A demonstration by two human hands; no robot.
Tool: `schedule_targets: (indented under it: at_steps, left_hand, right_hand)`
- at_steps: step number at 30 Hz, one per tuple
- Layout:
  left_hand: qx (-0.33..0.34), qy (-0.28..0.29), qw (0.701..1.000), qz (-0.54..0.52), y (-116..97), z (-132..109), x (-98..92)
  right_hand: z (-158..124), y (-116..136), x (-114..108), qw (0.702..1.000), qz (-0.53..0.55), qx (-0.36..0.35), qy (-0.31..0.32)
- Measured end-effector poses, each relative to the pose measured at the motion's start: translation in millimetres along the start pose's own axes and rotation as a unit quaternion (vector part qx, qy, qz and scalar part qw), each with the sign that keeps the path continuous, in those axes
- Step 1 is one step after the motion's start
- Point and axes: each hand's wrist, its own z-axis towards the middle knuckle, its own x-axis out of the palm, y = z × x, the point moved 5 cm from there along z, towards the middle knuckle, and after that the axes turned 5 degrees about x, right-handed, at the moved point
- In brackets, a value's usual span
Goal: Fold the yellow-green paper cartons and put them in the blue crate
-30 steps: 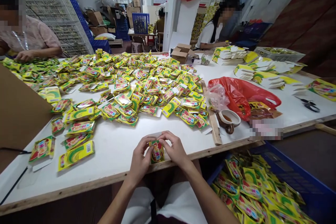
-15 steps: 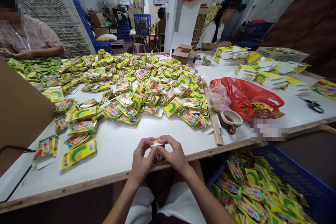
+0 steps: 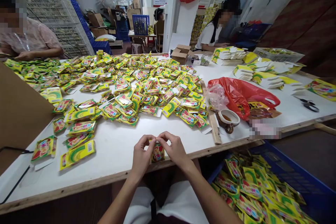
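Observation:
A small yellow-green printed box stands at the table's near edge between my hands. My left hand pinches its top end from the left, thumb and forefinger together. From the right, my right hand pinches the same top end, fingertips almost meeting the left ones. The fingers hide the top flap. Beyond them spreads a large heap of similar filled boxes on the white table. Several more, including one with an open white flap, lie to the left.
A wooden strip, a brown cup, a red plastic bag and scissors are on the right. Below the edge stands a blue crate of yellow packets. A cardboard panel rises at left. Two people sit across the table.
My fingers have closed down at the box's top; the white flap that showed between them is now out of sight. More of the box's printed front shows.

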Motion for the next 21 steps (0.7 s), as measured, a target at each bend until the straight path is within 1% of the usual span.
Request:
schedule_targets:
  at_steps: [4, 8, 11, 14, 17, 19, 20, 21]
  left_hand:
    - [0.008, 0.001, 1.000, -0.018, 6, -1, 0.8]
    - [0.007, 0.005, 0.999, -0.053, 15, -9, -2.1]
    - [0.007, 0.016, 0.999, -0.049, 17, -12, -4.7]
    - [0.007, 0.018, 0.999, -0.042, 14, -12, -5.0]
    - [0.006, -0.003, 0.999, -0.036, 10, -13, -2.1]
    - [0.014, 0.002, 0.999, -0.040, 4, -16, 3.6]
    - [0.021, 0.017, 0.999, -0.043, 1, -17, 7.4]
    - [0.029, 0.038, 0.998, -0.046, -3, -18, 11.0]
  right_hand:
    - [3, -2, 0, 1.000, -0.001, 0.001, 0.014]
    - [0, -9, -1, 0.997, 0.061, 0.009, 0.037]
    - [-5, -17, 0, 0.993, 0.107, 0.020, 0.044]
    - [-8, -25, 9, 0.988, 0.145, 0.033, 0.029]
    - [-12, -26, 14, 0.984, 0.174, 0.041, -0.018]
    - [-19, -20, 5, 0.985, 0.164, 0.044, -0.038]
    - [-24, -15, -7, 0.987, 0.147, 0.045, -0.042]
    - [-30, -9, -24, 0.991, 0.118, 0.052, -0.039]
